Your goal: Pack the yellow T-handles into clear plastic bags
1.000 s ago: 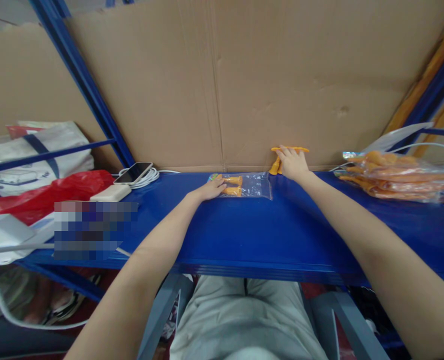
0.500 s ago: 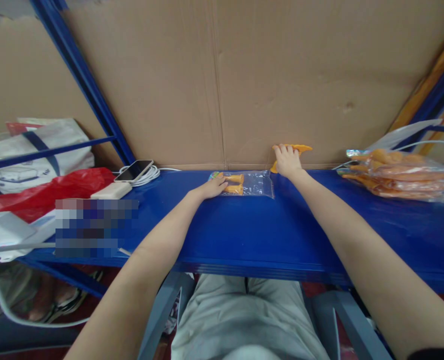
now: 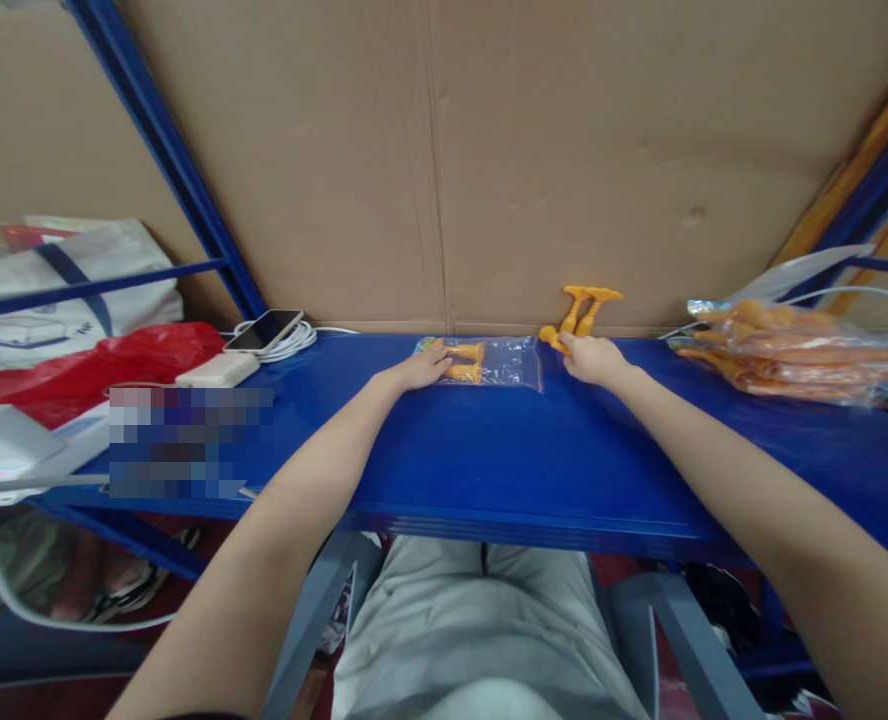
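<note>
Your right hand [image 3: 592, 358] has closed its fingers on 2 orange plastic pieces [image 3: 585, 308] and drawn them back from the cardboard wall [image 3: 564, 150], stems now tilted up, toward the clear bag [image 3: 500, 362]. Your left hand [image 3: 423, 368] still presses flat, fingers open, on that bag's left end (2 like pieces lie inside), at the back of the blue worktop [image 3: 489, 460]. The grip itself is hidden behind your knuckles; the bag's mouth is probably facing right.

On the shelf [image 3: 489, 460] before us a small bag [image 3: 500, 362] lies at the centre with two pieces [image 3: 465, 362] in it; our left hand [image 3: 421, 368] rests on its left end, our right hand [image 3: 592, 358] just right of it, a phone [image 3: 265, 329] far left, a full bag [image 3: 796, 350] far right
</note>
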Demonstrator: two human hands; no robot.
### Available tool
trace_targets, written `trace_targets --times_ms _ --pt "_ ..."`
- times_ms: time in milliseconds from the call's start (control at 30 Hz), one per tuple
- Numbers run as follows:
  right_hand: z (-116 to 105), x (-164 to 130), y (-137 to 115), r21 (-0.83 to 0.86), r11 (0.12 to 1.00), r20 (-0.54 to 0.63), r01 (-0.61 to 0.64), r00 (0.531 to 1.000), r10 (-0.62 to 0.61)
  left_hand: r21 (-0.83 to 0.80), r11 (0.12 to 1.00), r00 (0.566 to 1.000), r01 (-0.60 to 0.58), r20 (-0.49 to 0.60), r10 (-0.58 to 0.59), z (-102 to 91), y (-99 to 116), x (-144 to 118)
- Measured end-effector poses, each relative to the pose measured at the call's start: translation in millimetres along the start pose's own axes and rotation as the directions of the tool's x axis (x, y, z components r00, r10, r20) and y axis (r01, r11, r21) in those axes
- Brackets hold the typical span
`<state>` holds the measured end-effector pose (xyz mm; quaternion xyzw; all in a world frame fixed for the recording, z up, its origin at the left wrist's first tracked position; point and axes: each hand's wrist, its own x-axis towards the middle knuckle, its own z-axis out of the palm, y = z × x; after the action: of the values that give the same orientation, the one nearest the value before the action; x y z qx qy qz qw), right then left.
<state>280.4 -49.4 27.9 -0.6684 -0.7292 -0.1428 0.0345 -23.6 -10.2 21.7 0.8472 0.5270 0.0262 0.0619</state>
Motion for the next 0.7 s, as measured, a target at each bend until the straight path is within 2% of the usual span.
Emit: trace_targets --times_ms 167,300,500,700 --pt "4.5 -3.5 6.6 0.020 0.992 0.080 0.125 0.989 -0.126 -0.008 1.000 1.000 -0.002 -0.003 0.002 -0.4 1.3 -0.4" --pt "-3.9 -2.4 8.9 0.067 0.990 0.154 0.124 0.979 -0.133 -0.020 1.000 1.000 -0.016 -0.007 0.016 0.3 0.9 0.6" --pt "-7.5 -2.3 16.3 -0.026 0.998 0.124 0.057 0.991 -0.053 -0.022 1.000 1.000 -0.021 0.003 0.021 -1.6 2.3 -1.7" --pt "-13.5 0.7 29.8 -0.081 0.996 0.193 -0.023 0.980 0.038 -0.024 1.000 1.000 0.000 0.013 0.000 -4.4 8.0 -5.5"
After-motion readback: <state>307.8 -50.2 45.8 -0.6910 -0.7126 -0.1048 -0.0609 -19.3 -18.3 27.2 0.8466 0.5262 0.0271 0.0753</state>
